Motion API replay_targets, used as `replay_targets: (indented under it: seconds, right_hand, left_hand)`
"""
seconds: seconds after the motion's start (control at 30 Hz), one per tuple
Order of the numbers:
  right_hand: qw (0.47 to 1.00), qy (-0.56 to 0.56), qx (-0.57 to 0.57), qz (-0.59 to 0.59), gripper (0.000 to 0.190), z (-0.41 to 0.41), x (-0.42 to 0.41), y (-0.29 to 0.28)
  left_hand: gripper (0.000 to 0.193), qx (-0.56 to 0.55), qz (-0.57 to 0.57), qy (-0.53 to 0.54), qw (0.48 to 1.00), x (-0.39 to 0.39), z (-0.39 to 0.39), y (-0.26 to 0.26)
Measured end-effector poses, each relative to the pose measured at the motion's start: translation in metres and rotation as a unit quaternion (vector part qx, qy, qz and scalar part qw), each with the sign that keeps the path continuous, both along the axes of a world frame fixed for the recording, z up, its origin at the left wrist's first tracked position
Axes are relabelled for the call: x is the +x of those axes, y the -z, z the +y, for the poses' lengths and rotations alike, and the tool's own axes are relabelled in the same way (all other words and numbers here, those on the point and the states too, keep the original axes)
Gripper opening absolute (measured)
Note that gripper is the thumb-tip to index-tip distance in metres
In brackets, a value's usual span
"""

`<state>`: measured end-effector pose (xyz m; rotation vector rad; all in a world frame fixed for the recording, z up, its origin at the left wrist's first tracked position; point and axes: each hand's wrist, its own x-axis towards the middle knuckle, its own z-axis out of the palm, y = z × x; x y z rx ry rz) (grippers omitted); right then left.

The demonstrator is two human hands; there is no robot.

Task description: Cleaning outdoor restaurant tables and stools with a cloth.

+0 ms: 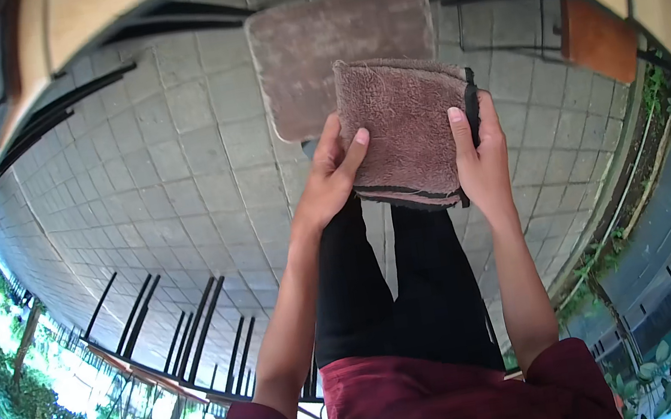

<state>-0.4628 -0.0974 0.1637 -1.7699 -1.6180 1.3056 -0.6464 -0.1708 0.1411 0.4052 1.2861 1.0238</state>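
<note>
A folded brownish-mauve terry cloth (404,121) with dark edging is held up in front of me, above my black-trousered legs. My left hand (330,174) grips its left side, thumb lying on the upper face. On the opposite side my right hand (483,151) pinches the dark-edged border, thumb on top and fingers behind. Several layers show along the near edge. Beyond and below the cloth lies a brown rectangular mat (337,46) with rounded corners; the cloth covers its near right part from view.
Grey paving tiles (194,133) surround my legs. A light wooden tabletop (104,10) on black metal legs (171,22) arches across the far side. Black-legged furniture (198,334) stands at the lower left. An orange panel (600,40) and a planted border (612,233) are at right.
</note>
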Motion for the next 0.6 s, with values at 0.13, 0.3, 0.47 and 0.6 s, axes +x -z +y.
replay_targets:
  seconds: [0.13,0.3,0.47,0.6]
  right_hand:
    - [0.995,0.018,0.043,0.090,0.030,0.025,-0.018,-0.044]
    - [0.983,-0.021,0.154,0.099,0.034,0.074,-0.041,-0.095]
    - [0.968,-0.028,0.204,0.140,0.044,0.149,-0.077,-0.107]
    - [0.965,-0.056,0.254,0.012,0.039,0.171,-0.094,-0.081]
  left_hand:
    - [0.042,0.082,0.031,0.036,0.995,-0.032,0.026,-0.057]
    - [0.046,0.188,0.081,0.027,0.979,-0.062,0.074,-0.124]
    - [0.053,0.230,0.184,0.014,0.955,-0.103,0.155,-0.151]
    - [0.046,0.259,0.387,0.023,0.885,-0.117,0.182,-0.111]
